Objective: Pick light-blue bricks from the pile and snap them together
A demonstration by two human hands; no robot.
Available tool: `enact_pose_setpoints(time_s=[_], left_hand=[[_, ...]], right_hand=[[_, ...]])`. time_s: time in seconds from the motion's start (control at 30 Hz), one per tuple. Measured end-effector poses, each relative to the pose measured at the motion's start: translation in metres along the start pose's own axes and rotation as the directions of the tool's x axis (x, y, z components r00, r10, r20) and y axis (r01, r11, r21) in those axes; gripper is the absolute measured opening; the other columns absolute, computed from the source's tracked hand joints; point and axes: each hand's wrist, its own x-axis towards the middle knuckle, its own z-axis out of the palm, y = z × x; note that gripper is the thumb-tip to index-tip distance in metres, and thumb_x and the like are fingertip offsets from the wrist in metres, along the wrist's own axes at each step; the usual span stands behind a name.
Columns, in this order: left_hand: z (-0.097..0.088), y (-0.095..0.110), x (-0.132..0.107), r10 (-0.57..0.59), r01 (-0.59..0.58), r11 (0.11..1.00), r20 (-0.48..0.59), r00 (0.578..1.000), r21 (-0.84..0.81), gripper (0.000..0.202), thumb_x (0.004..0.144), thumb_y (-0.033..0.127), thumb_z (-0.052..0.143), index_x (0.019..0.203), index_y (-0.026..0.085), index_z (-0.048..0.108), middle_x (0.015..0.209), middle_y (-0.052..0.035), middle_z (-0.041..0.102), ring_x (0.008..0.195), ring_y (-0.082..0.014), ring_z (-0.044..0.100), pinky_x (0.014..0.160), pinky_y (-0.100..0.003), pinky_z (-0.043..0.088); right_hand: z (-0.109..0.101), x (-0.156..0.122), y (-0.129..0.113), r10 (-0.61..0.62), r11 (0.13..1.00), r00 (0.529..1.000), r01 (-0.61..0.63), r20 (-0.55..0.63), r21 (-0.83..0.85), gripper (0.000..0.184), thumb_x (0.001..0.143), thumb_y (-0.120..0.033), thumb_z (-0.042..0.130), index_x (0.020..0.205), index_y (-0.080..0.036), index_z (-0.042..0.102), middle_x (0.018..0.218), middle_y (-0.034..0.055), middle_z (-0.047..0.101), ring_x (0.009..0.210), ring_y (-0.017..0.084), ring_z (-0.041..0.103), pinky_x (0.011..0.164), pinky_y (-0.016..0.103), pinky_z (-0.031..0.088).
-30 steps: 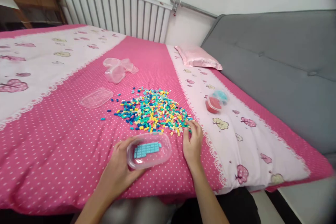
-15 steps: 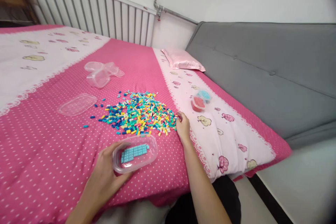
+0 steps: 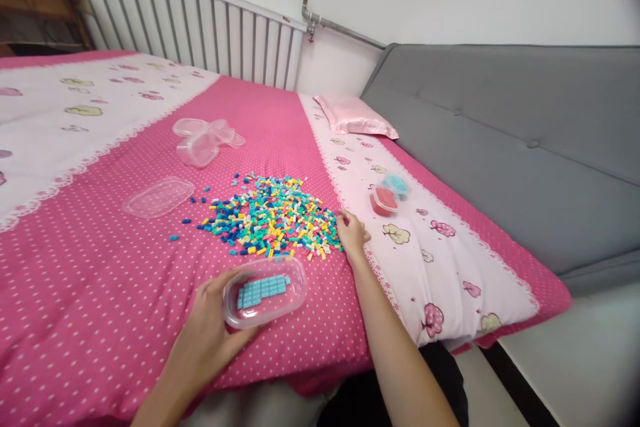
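My left hand (image 3: pixel 213 323) is closed around the left end of a clear plastic container (image 3: pixel 295 300), tilted toward me near the bed's front edge. Inside it, light-blue toy bricks (image 3: pixel 263 290) lie side by side in neat rows. Just beyond the container spreads a loose pile of small toy bricks (image 3: pixel 275 213) in blue, teal, green, yellow, white and pink. At the pile's right edge is my right hand (image 3: pixel 353 233), its thumb and index finger pinched together. Whatever the fingertips hold is too small to make out.
A clear lid (image 3: pixel 159 197) lies left of the pile, with several empty clear containers (image 3: pixel 200 143) behind it. To the right stand a tub of red pieces (image 3: pixel 384 200) and a tub of light-blue pieces (image 3: pixel 397 185). A pink pillow (image 3: pixel 355 117) rests near the grey headboard (image 3: pixel 500 120).
The whole view has shifted slightly, moving the scene to the right. My left hand still holds the container; my right hand stays at the pile's right edge, its outer fingers now more visible.
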Motion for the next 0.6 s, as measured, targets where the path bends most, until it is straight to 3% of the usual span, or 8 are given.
enact_pose_setpoints(time_s=[0.23,0.6], left_hand=[[-0.004,0.004,0.001,0.013,-0.014,1.000,0.025,1.000,0.013,0.056,0.093,0.045,0.067,0.142,0.028,0.047,0.131,-0.0076,0.066,0.117,-0.0311,0.068,0.098,-0.044,0.060],[-0.003,0.007,0.002,-0.011,0.011,1.000,0.007,1.000,-0.024,0.057,0.089,0.044,0.072,0.139,0.029,0.050,0.127,-0.0059,0.069,0.113,-0.0303,0.070,0.095,-0.043,0.061]], right_hand=[[0.005,0.004,-0.002,0.008,1.000,0.999,-0.008,0.044,-0.006,0.041,0.099,-0.041,0.067,0.133,-0.019,0.062,0.135,0.0103,0.064,0.113,0.025,0.066,0.094,0.047,0.058],[0.004,0.001,0.013,-0.073,0.983,0.996,0.081,-0.053,0.165,0.040,0.099,-0.041,0.067,0.133,-0.019,0.062,0.134,0.0101,0.064,0.112,0.025,0.067,0.094,0.048,0.058]])
